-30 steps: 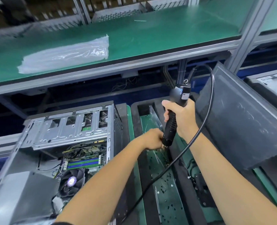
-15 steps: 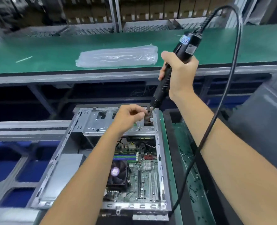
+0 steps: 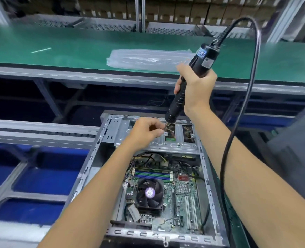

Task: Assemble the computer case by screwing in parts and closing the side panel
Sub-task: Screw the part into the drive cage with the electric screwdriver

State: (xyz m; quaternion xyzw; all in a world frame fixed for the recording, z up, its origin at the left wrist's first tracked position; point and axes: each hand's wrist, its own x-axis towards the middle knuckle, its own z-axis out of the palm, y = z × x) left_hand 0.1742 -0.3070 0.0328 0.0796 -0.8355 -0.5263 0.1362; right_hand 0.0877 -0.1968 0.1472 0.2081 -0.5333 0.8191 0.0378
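Note:
An open computer case (image 3: 94,158) lies on its side below me, its motherboard (image 3: 182,199) and CPU fan (image 3: 149,192) showing. My right hand (image 3: 195,86) grips a black corded electric screwdriver (image 3: 189,81), tilted, with its tip over the metal drive cage (image 3: 166,142) at the case's far end. My left hand (image 3: 146,131) sits at the bit, fingertips pinched together on something too small to make out. The dark side panel (image 3: 295,149) leans at the right edge.
A green work shelf (image 3: 58,43) runs across behind the case with a clear plastic bag (image 3: 148,58) on it. Blue bins (image 3: 40,178) in a grey frame lie to the left. The screwdriver cord (image 3: 237,122) loops down on the right.
Both hands moved from the green tray on the right over to the case's drive cage, carrying the screwdriver. My view swung left onto the case.

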